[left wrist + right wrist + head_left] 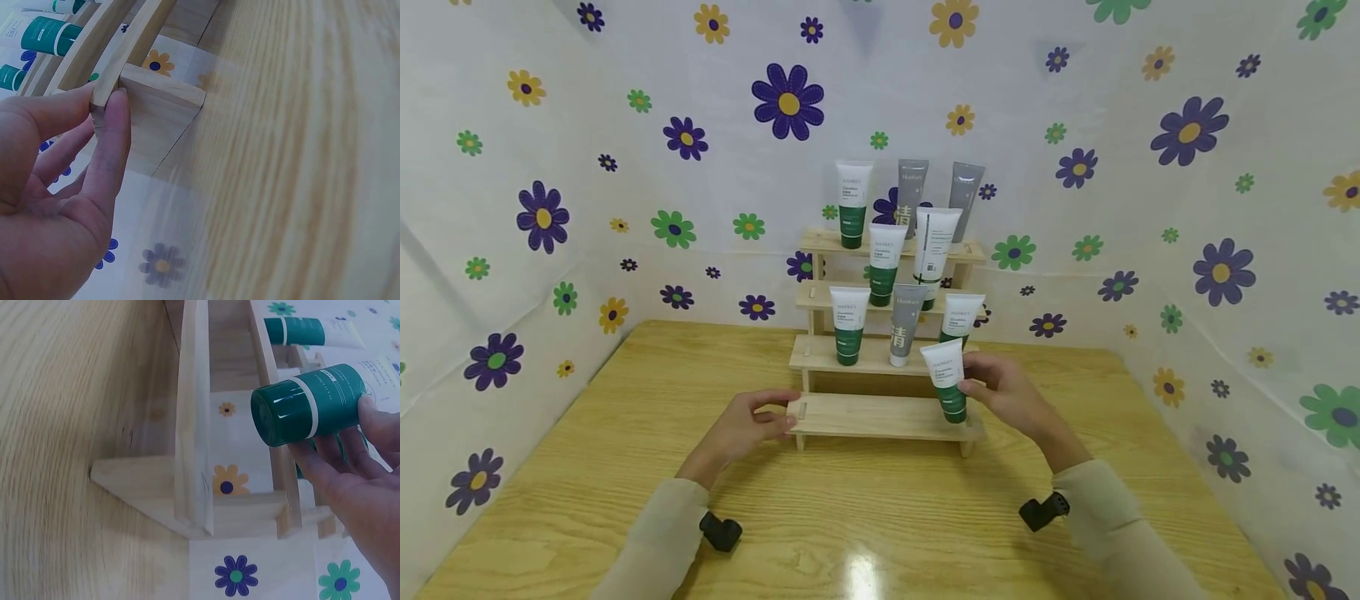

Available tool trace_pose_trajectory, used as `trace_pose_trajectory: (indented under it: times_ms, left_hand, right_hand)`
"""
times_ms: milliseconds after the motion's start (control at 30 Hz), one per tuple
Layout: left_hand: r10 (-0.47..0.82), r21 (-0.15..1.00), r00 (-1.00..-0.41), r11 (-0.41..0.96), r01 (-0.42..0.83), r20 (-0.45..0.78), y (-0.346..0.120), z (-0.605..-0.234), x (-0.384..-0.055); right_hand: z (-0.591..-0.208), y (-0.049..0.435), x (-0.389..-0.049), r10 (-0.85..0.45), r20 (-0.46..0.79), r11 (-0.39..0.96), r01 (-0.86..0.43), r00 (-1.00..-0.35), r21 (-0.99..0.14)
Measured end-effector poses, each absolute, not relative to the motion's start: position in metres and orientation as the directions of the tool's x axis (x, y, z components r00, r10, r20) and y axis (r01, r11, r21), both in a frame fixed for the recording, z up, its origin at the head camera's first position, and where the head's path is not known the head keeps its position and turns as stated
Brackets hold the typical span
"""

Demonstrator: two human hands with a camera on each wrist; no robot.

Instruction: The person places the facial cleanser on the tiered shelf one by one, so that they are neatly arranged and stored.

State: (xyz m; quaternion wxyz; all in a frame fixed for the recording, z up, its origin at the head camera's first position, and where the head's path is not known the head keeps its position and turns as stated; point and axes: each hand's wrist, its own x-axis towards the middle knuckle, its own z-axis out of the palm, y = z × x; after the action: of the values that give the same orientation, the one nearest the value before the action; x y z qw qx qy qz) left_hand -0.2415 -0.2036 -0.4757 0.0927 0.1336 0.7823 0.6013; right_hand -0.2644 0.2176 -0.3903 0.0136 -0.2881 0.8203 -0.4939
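A wooden stepped rack (865,417) stands on the table. My left hand (747,429) pinches the left end of its lowest board, thumb above and finger below, as the left wrist view (69,169) shows. My right hand (1011,396) grips a white squeeze tube with a green lower part (945,371) between thumb and fingers. That tube tilts, cap down, over the right end of the lowest board; in the right wrist view its green cap (281,412) hangs apart from that board. Behind it, a similar white-green tube (962,312) is partly hidden.
On the board above stand another white-green tube (848,325) and a grey tube (906,325). Higher up are two white tubes, one with its back outward (936,242), then a white-green tube (853,204) and two grey ones (965,200) on top. A flowered cloth (700,192) surrounds the table (850,508).
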Motion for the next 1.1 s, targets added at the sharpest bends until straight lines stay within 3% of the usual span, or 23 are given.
trace_pose_trajectory:
  times_ms: [1100]
  left_hand:
    - [0.307,0.968,-0.952,0.241,0.074,-0.004,-0.202,-0.475,-0.24]
  right_hand:
    - [-0.412,0.16,-0.258,-0.376,0.337,0.23,-0.439,-0.863,-0.869]
